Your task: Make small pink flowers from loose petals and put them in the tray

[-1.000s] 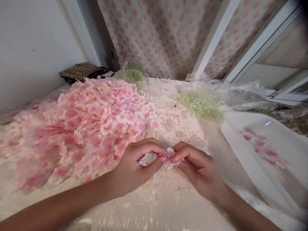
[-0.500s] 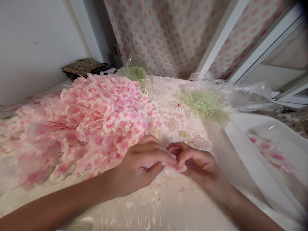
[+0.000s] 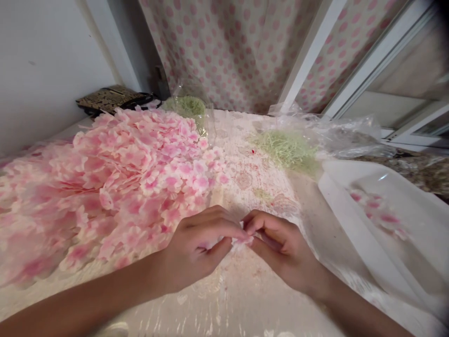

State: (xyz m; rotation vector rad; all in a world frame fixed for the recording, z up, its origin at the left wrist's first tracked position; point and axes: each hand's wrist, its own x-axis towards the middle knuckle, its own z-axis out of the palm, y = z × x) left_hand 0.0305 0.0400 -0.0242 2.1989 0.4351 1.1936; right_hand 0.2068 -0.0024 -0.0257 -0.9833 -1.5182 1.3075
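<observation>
My left hand (image 3: 198,248) and my right hand (image 3: 282,248) meet at the middle of the table, fingertips almost touching. Between them, they pinch a small pale pink artificial petal (image 3: 240,242), which is mostly hidden by my fingers. A large heap of pale pink artificial petals (image 3: 122,182) lies just beyond and left of my left hand, close to its knuckles. My right hand is nearest a patterned lace-like tablecloth (image 3: 261,187) under clear plastic.
Shredded pale green filler (image 3: 286,150) lies in a crumpled clear plastic bag (image 3: 351,138), with more in another bag (image 3: 185,106). A white tray (image 3: 345,210) holding pink petals stands right. A dark patterned pouch (image 3: 112,99) sits against the wall behind the heap.
The view has shifted slightly, moving the scene left. My hands have drawn closer, and less of the petal shows between my fingers.
</observation>
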